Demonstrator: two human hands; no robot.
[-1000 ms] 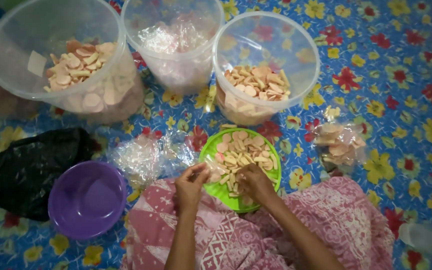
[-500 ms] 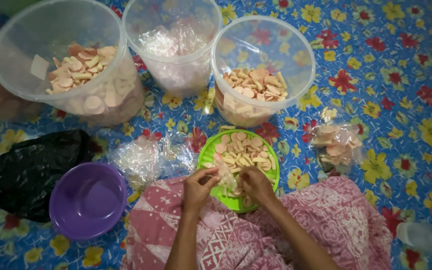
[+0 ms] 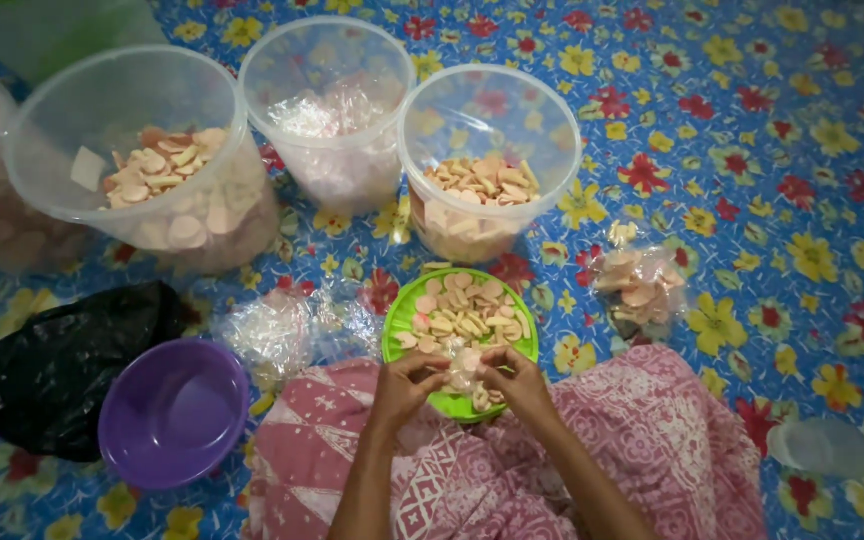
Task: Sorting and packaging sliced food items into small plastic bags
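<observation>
In the head view, the left hand (image 3: 404, 385) and right hand (image 3: 514, 378) both pinch a small clear bag of crackers (image 3: 466, 368) over the near edge of the green plate (image 3: 404, 312). The bag looks light, thin and slippery, its contents brittle; its gathered top seems the safest hold. A purple bowl (image 3: 174, 412) sits left of the plate.
</observation>
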